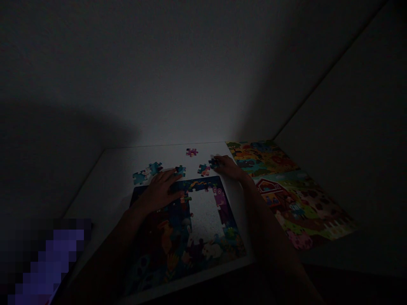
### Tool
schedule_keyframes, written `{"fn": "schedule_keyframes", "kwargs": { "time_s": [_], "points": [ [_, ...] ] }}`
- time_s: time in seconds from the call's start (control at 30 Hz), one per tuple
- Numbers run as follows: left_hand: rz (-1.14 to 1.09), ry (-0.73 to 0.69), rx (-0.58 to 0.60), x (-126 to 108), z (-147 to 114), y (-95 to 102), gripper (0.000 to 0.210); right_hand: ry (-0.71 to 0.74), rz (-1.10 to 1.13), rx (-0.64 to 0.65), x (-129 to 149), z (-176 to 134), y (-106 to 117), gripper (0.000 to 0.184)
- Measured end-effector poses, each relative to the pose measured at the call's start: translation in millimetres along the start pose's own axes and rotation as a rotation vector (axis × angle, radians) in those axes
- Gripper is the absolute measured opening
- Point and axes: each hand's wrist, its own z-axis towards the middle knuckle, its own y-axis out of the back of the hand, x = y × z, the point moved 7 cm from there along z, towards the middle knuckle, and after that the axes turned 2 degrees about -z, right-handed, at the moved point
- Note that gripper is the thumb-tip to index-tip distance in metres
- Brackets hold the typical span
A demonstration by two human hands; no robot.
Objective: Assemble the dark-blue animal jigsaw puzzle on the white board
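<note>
My right hand [228, 167] has its fingers closed on a dark blue puzzle piece [213, 162] above the puzzle's upper right corner. Stretched out over the upper left part of the jigsaw puzzle [171, 254] lies my left hand [161, 191], open, its fingertips beside a teal puzzle piece [180, 170]. The puzzle shows a dark sea scene, with a pale gap [205, 214] right of its middle. Between the hands lies a loose blue and orange puzzle piece [204, 170]. Farther back is a purple puzzle piece [191, 152], and other teal puzzle pieces [154, 168] lie left of my left hand.
On the right of the white table [104, 182] lie a farm picture [302, 207] and, behind it, an animal picture [263, 157]. A pale wall [178, 84] rises behind the table. A blurred purple shape [47, 267] is at lower left. The light is dim.
</note>
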Motion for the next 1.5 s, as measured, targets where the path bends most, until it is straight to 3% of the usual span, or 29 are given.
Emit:
{"fn": "schedule_keyframes", "kwargs": {
  "time_s": [0.43,0.9,1.07,1.33,1.5],
  "points": [
    [-0.002,0.024,0.044,-2,2,1.5,0.058,-0.021,-0.067,0.011,6,-2,1,0.055],
    [-0.074,0.013,-0.031,-3,4,7.0,0.039,-0.026,0.056,-0.062,-1,0,2,0.043],
    [-0.132,0.023,-0.126,5,3,9.8,0.04,-0.057,0.092,-0.083,3,-4,7,0.045],
    [-0.024,0.384,-0.328,45,-8,47.7,0.038,-0.056,0.163,-0.09,1,-4,9,0.043],
    [0.015,0.716,-0.407,73,-25,62.5,0.042,-0.062,0.282,-0.058,3,-6,8,0.043]
  ]
}}
